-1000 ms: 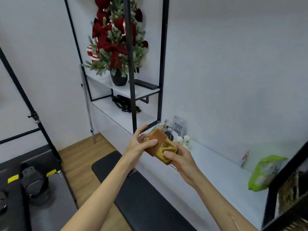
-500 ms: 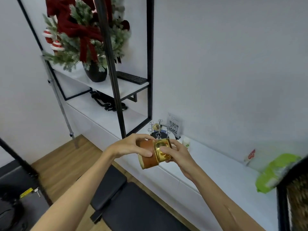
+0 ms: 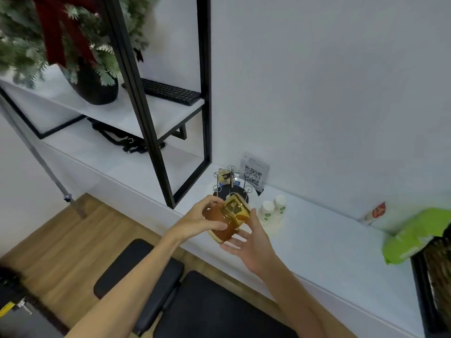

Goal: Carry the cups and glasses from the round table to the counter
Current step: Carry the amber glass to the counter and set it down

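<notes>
The white counter (image 3: 317, 242) runs along the wall from the far left to the near right, and its front edge passes just under the hands. A black frame shelf (image 3: 156, 111) stands on its left part, with a dark pot of a decorated tree (image 3: 95, 86) and a keyboard (image 3: 170, 92) on the shelf board. At the right end of the counter lies a green bag (image 3: 415, 234). Near the back edge, beside the frame, stand a small wire rack (image 3: 230, 184) and a card with a QR code (image 3: 253, 175), and two white paper cups (image 3: 272, 211) stand just in front of the card.

The task's things here are two amber glasses (image 3: 228, 219), one pushed inside the other, held on their side in the air above the front edge of the counter. The left hand (image 3: 197, 222) is closed around the outer, brown one. The right hand (image 3: 251, 240) has its fingers half open under and beside the golden one, touching it, but I cannot tell if it really grips.

The glasses are not yet set down. The risk, I think, is a slip: the pair is tilted and the right fingers are loose, so the inner glass could slide out and fall past the edge. Setting them down too far back could also knock over the paper cups or the rack.
</notes>
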